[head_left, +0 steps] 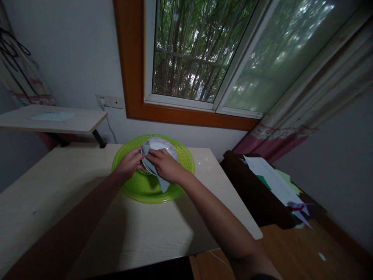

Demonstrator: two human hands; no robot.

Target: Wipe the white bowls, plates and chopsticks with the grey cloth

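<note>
A white plate (159,144) with a patterned rim is tilted above a round bright green plastic basin (136,191). My left hand (129,163) grips the plate's left edge, its fingers closed there. Against the plate's face my right hand (164,164) presses a grey-green cloth (163,184), whose loose end hangs down over the basin. Part of the cloth is folded over the plate's left rim near the left fingertips. What lies in the basin under the plate is mostly hidden.
The basin stands on a pale wooden table (163,229). A small raised shelf (84,122) with a sheet of paper (54,116) is at the left. Behind are a wall socket (102,100) and a window (189,58). Papers (274,179) lie on a dark piece of furniture at the right.
</note>
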